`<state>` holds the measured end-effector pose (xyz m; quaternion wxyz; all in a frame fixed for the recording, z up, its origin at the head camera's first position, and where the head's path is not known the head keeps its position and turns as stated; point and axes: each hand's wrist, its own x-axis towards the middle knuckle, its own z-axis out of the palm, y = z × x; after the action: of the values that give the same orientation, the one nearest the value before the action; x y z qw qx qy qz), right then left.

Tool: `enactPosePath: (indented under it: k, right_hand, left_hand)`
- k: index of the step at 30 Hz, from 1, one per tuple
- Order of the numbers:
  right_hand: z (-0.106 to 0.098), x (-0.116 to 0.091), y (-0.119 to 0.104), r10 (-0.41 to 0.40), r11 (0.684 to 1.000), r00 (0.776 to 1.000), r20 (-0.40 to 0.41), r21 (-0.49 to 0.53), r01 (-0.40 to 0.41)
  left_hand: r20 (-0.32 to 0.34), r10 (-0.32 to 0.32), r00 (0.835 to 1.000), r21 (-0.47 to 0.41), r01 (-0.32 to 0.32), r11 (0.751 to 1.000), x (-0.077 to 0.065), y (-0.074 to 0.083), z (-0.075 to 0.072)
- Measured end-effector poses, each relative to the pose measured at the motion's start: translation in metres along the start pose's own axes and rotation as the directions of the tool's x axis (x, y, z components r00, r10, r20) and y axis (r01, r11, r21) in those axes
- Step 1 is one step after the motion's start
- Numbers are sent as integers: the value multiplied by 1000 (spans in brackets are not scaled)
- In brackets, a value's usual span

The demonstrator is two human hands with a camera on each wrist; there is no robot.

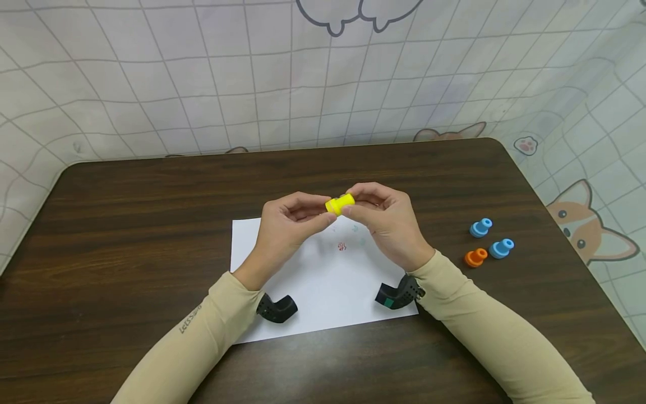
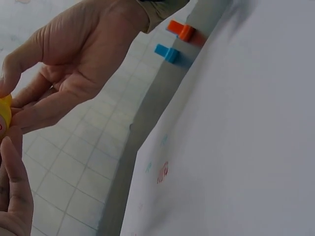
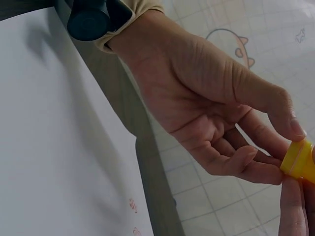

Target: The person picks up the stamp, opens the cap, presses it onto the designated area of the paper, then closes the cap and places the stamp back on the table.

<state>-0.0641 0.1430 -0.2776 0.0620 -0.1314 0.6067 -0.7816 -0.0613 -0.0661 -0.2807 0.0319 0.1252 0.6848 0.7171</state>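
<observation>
The left hand [image 1: 286, 222] pinches one end of a yellow stamp [image 1: 340, 204] near the far edge of the white paper [image 1: 328, 294]; the right hand [image 1: 387, 222] pinches the other. Farther right, an orange stamp [image 1: 475, 258] and two blue stamps [image 1: 499, 249] sit on the table [image 1: 141, 235].

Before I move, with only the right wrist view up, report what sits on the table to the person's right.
Observer: The head view shows two blue stamps and one orange stamp.
Operator: I see only red marks on the sheet; name any other colour.
Observer: The left wrist view shows faint bluish marks too.
Operator: Now check the end of the yellow stamp.
Observer: Left wrist view shows red on its end face, partly cut off.
</observation>
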Motion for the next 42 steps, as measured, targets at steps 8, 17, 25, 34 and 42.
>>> enactPosePath:
  k: [8,17,25,34,42]
  right_hand:
    - [0,-1,-3,-21,1000,1000,1,-1,21]
    - [0,-1,-3,-12,1000,1000,11,20,12]
    - [1,-1,-2,-26,999,1000,11,21,25]
    - [0,-2,0,-53,999,999,13,11,53]
    - [1,-3,0,-58,998,998,18,10,58]
  left_hand:
    - [-9,-26,1000,-9,26,1000,-1,3,2]
    - [3,-43,999,-12,43,999,0,2,-1]
    - [18,-66,998,-29,67,997,1,3,-2]
    - [31,-82,996,2,82,997,2,3,-4]
    - [61,-98,993,-50,101,994,4,2,-6]
